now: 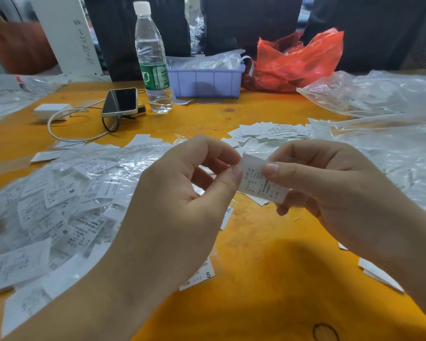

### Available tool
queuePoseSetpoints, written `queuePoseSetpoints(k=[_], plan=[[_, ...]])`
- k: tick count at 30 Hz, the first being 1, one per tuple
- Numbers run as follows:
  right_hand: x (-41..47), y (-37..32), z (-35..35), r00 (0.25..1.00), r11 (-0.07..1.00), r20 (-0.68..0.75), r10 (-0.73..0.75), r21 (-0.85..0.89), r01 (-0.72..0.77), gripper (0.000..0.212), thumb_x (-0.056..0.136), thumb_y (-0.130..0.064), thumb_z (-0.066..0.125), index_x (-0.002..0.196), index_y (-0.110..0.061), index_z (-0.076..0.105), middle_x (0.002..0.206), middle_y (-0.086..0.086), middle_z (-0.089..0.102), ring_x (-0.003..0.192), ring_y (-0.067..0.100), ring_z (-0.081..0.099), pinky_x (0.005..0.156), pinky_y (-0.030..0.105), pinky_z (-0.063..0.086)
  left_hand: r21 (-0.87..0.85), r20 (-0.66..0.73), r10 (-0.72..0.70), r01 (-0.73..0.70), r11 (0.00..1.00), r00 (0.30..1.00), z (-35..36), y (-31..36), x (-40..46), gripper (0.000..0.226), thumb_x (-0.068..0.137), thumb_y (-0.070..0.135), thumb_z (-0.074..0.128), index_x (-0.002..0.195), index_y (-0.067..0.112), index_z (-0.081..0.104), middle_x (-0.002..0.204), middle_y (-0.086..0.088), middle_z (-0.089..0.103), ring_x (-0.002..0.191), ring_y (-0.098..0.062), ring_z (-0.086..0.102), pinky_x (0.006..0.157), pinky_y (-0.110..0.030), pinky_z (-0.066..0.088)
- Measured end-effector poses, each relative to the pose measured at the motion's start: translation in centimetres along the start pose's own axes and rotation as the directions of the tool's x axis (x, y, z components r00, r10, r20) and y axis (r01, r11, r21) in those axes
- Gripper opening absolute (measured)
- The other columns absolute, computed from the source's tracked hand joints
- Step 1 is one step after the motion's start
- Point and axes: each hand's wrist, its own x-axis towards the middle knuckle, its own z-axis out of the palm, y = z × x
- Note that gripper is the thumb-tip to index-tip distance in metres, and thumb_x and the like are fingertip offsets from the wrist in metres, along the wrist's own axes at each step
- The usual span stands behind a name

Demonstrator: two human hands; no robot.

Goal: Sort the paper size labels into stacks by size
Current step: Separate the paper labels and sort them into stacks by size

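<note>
Water bottle (pixel 153 62) upright beside phone (pixel 120 102); lilac bin (pixel 207 82), red bag (pixel 298 60) behind; charger (pixel 52 112) left.

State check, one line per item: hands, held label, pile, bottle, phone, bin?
left hand: pinching the held label
right hand: pinching the held label
held label: off the table, printed side up
label pile: loose, unsorted
water bottle: upright, capped
phone: screen dark
purple bin: holds plastic bags

White printed label (pixel 261 180) pinched aloft; loose labels (pixel 59 205) heaped left.

Loose labels read "M" (pixel 71 191), "S" (pixel 65 232), "S" (pixel 208 274); another perhaps "XL" (pixel 228 210).
</note>
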Motion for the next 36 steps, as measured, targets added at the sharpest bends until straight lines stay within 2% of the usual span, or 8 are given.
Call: queuePoseSetpoints(k=[5,10,17,24,29,33,36], plan=[[0.07,0.14,-0.03,0.999,1.000,-0.040,0.002,-0.010,-0.002,0.015,0.072,-0.030,0.066,0.062,-0.019,0.070,0.072,0.001,0.069,0.067,0.016,0.060,0.054,0.025,0.050,-0.007,0.034,0.010,-0.009,1.000,0.999,0.01,-0.15,-0.05,0.015,0.082,0.045,0.057,0.094,0.046,0.066,0.092,0.022,0.064,0.082,-0.002,0.061,0.060,-0.029,0.057],[0.03,0.27,0.01,0.999,1.000,-0.041,-0.013,0.006,0.013,0.014,0.073,-0.028,0.066,0.067,-0.017,0.072,0.071,-0.001,0.067,0.069,0.015,0.061,0.054,0.026,0.051,-0.017,0.087,0.012,-0.011,1.000,0.996,0.15,-0.11,-0.45,0.020,0.080,0.047,0.058,0.098,0.049,0.064,0.095,0.020,0.061,0.085,-0.002,0.062,0.064,-0.020,0.054],[-0.02,0.56,0.16,1.000,1.000,-0.015,-0.024,-0.021,0.024,0.015,0.075,-0.030,0.066,0.073,-0.018,0.074,0.073,0.001,0.068,0.069,0.015,0.062,0.056,0.026,0.050,0.003,0.111,0.014,-0.015,1.000,0.994,0.33,-0.11,-0.44,0.018,0.080,0.044,0.059,0.096,0.047,0.065,0.091,0.018,0.062,0.084,-0.001,0.062,0.062,-0.016,0.051],[-0.18,0.44,0.36,0.999,0.999,0.020,-0.032,-0.004,0.032,0.014,0.076,-0.028,0.066,0.072,-0.019,0.075,0.071,0.001,0.068,0.065,0.012,0.062,0.054,0.022,0.049,-0.022,0.144,-0.046,0.049,0.999,0.988,0.23,-0.33,-0.21,0.017,0.077,0.050,0.058,0.092,0.047,0.065,0.090,0.017,0.066,0.080,-0.005,0.064,0.059,-0.021,0.053],[-0.10,0.39,0.37,0.999,1.000,0.034,-0.014,0.011,0.014,0.015,0.076,-0.026,0.066,0.073,-0.014,0.074,0.071,0.002,0.068,0.066,0.013,0.062,0.055,0.024,0.051,-0.011,0.130,-0.019,0.020,1.000,0.991,0.29,-0.04,-0.35,0.014,0.080,0.048,0.059,0.090,0.042,0.066,0.088,0.017,0.068,0.079,-0.007,0.064,0.059,-0.035,0.056],[-0.26,0.33,0.43,0.999,1.000,0.041,-0.011,0.009,0.011,0.015,0.076,-0.027,0.066,0.072,-0.016,0.074,0.069,0.000,0.067,0.065,0.013,0.062,0.055,0.025,0.051,-0.015,0.117,0.000,0.002,1.000,0.993,0.34,0.18,-0.43,0.013,0.080,0.045,0.058,0.088,0.039,0.067,0.084,0.016,0.069,0.080,-0.009,0.064,0.056,-0.034,0.054],[-0.26,0.27,0.45,0.999,1.000,0.044,-0.003,0.029,0.001,0.017,0.076,-0.026,0.065,0.073,-0.012,0.073,0.070,0.001,0.067,0.064,0.014,0.061,0.054,0.024,0.051,-0.036,0.101,-0.040,0.044,0.998,0.994,0.13,0.10,-0.21,0.015,0.078,0.048,0.059,0.089,0.040,0.066,0.080,0.015,0.069,0.076,-0.008,0.065,0.058,-0.028,0.055]])
